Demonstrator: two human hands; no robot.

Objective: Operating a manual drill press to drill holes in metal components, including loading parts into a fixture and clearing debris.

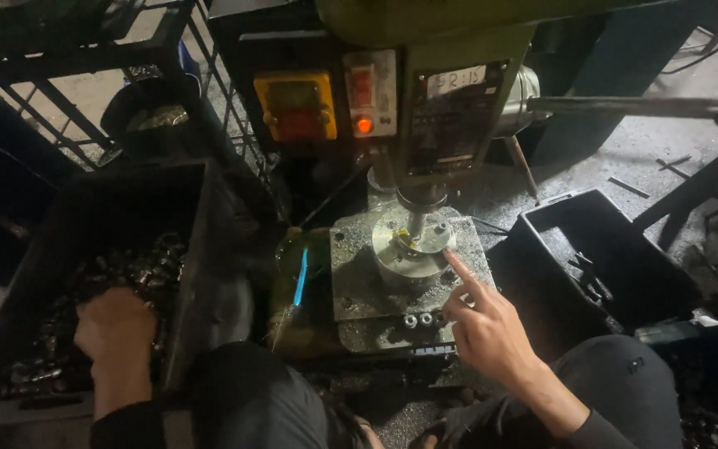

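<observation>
Beside the round fixture (413,249), right hand (485,328) points up-left, forefinger extended; left hand (114,326) clenches in parts bin (85,208).

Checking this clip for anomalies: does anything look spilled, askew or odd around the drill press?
Loose metal chips litter the press table, and two small metal nuts sit loose at its front edge. Nothing looks broken or tipped.
</observation>
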